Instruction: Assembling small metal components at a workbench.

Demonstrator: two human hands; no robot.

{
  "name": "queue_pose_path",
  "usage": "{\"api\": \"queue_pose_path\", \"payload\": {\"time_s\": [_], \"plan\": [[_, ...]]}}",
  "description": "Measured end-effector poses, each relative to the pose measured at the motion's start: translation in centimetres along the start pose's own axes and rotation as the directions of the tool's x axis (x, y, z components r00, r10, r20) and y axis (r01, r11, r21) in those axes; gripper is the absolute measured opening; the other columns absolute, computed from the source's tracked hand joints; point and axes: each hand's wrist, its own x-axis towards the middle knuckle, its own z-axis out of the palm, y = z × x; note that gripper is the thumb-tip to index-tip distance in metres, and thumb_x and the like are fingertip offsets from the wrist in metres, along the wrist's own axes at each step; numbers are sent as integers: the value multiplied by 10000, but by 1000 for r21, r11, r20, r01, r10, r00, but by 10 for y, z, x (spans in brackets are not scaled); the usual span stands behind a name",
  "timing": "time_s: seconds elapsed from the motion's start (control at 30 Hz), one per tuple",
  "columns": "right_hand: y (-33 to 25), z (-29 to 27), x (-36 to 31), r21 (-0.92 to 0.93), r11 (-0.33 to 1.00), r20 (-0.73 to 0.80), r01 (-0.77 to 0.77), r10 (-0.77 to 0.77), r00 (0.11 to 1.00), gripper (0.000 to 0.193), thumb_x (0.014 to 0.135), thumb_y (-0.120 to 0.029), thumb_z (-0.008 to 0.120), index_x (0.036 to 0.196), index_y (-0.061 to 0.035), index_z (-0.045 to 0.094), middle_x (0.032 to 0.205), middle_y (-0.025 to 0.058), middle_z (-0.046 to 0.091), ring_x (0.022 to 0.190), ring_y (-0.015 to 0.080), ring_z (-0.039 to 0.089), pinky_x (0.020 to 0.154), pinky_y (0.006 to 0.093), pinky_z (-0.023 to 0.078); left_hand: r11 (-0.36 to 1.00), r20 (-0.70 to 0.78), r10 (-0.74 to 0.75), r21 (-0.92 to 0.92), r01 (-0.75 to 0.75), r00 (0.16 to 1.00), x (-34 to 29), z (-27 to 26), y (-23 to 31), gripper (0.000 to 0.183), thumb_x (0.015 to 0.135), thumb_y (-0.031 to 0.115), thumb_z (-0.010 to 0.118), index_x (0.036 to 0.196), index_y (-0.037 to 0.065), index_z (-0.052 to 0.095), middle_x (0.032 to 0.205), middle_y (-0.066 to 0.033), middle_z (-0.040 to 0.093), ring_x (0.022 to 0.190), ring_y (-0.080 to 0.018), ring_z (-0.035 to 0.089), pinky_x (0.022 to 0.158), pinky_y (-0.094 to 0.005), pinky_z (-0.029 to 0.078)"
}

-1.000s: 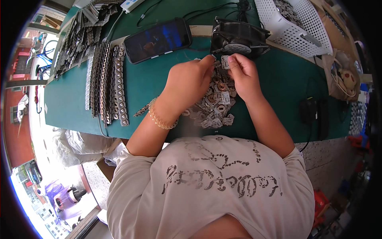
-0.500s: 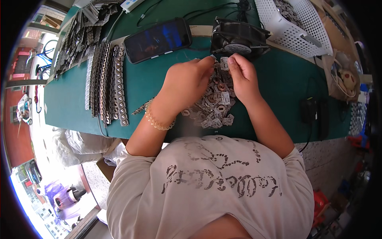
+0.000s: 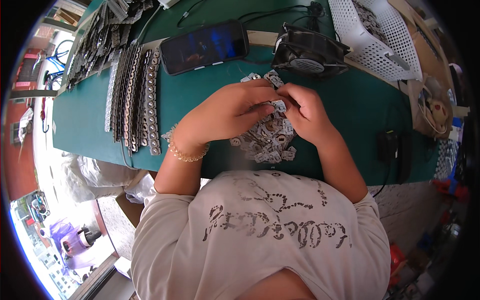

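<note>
In the head view, our only one, we saw the left hand with thumb and fingertips pinched together on one small metal plate, and its palm turned down. The right hand came in from the other side with its fingers curled close against the same plate; whether they too were clamped on it we could not tell, since the knuckles hid the grip. We judged that the two hands met there because so small a piece is easier to steady from both sides.

The plate was just above a loose pile of similar pieces, which lay between the forearms on the green table, probably so that our reach stayed short. A few more pieces lay beyond the fingertips.

To our left, a row of metal strips lay side by side, their lengths running away from us, perhaps to keep them from tangling; a looser heap of strips lay farther off. The phone faced us with its screen lit, likely placed for easy viewing beyond the hands. Next to it stood a black fan, and to its right a white perforated basket, whose walls kept other small metal parts together.
</note>
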Motion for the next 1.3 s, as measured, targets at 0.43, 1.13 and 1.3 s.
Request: {"api": "queue_pose_path", "payload": {"time_s": [0.43, 1.13, 1.3], "plan": [[-9, -2, -2, -11, 989, -101, 145, -146, 984, 107, 944, -74, 521, 869, 2, 528, 673, 40, 465, 577, 97, 414, 532, 251, 359, 986, -2, -165, -21, 165, 986, -2, -4, 0, 128, 906, 34, 543, 1002, -42, 582, 750, -87, 540, 668, -185, 462, 612, -294, 395], [-13, 0, -3, -54, 991, -67, 122, -126, 990, 127, 952, -112, 523, 898, 2, 538, 698, 78, 471, 599, 162, 444, 576, 269, 383, 986, -63, -74, 142, 82, 995, 4, 1, 4, 155, 877, 55, 592, 1008, -27, 601, 722, -166, 554, 614, -296, 445, 573, -346, 391], [-8, -6, -3, 208, 978, -4, -3, 4, 1000, 143, 963, -135, 524, 921, -2, 550, 706, 16, 484, 617, 90, 439, 575, 231, 366, 983, 17, -135, 129, 132, 991, 2, -6, 8, 124, 897, 79, 589, 956, -29, 588, 668, -137, 499, 593, -236, 374, 551, -323, 360]]}}
